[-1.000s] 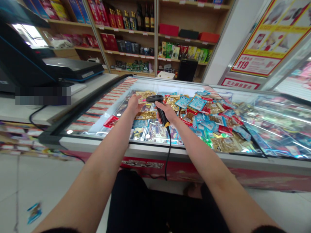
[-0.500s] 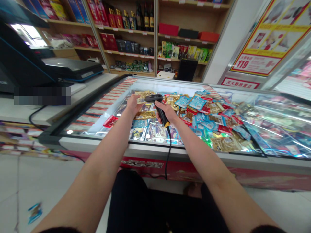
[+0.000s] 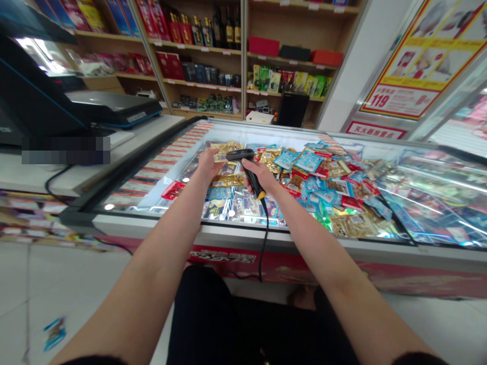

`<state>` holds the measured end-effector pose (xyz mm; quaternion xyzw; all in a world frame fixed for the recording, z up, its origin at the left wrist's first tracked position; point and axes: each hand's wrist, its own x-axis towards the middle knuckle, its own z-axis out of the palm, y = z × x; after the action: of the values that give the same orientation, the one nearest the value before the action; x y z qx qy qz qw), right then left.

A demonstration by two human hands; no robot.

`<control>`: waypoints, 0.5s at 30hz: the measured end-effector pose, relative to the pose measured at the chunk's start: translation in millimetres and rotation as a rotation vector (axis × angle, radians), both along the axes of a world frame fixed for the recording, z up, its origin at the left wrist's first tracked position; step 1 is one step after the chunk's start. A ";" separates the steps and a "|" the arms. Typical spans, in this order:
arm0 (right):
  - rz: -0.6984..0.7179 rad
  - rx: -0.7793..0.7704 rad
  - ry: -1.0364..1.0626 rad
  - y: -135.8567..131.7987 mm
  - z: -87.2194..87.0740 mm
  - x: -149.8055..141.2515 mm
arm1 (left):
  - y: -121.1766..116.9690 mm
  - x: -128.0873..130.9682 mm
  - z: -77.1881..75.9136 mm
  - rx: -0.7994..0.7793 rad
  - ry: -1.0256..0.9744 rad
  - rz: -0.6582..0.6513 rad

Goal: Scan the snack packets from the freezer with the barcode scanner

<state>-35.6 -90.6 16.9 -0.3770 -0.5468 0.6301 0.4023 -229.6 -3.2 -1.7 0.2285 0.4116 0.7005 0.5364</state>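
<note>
My right hand (image 3: 260, 176) is wrapped round the handle of a black barcode scanner (image 3: 249, 170), with its head turned left toward my other hand. A black cord (image 3: 263, 243) runs down from the handle's yellow-edged base. My left hand (image 3: 208, 163) is closed on the near edge of a gold snack packet (image 3: 226, 150), just left of the scanner head. Below them another gold packet (image 3: 228, 180) lies on the glass top of the freezer (image 3: 182, 221). To the left, partly behind my forearm, is a red packet (image 3: 173, 190).
A heap of blue, red and gold snack packets (image 3: 323, 177) covers the glass to the right. At left, a counter (image 3: 152, 133) carries a black weighing scale (image 3: 114, 107). Shelves (image 3: 205, 49) with bottles and boxes stand behind. One blue packet (image 3: 54, 333) lies on the floor.
The scanner and my right hand have shifted very slightly left. My left hand stays closed on the gold packet, and the packets on the glass lie as before.
</note>
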 end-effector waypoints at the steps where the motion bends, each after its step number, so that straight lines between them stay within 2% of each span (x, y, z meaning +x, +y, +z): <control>1: -0.003 -0.001 0.001 0.2 -0.2 0.0 | -0.7 0.0 0.3 -0.001 -0.009 0.002; 9: -0.034 -0.006 -0.034 2.2 0.9 1.6 | -15.0 13.0 10.2 0.002 -0.020 -0.049; 15: -0.142 0.089 0.030 2.4 2.0 24.2 | -20.1 49.6 16.6 0.041 -0.041 -0.099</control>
<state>-11.4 -88.2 18.9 -0.3870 -0.5400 0.5805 0.4707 -180.0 -23.3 14.9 0.2453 0.3744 0.6858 0.5739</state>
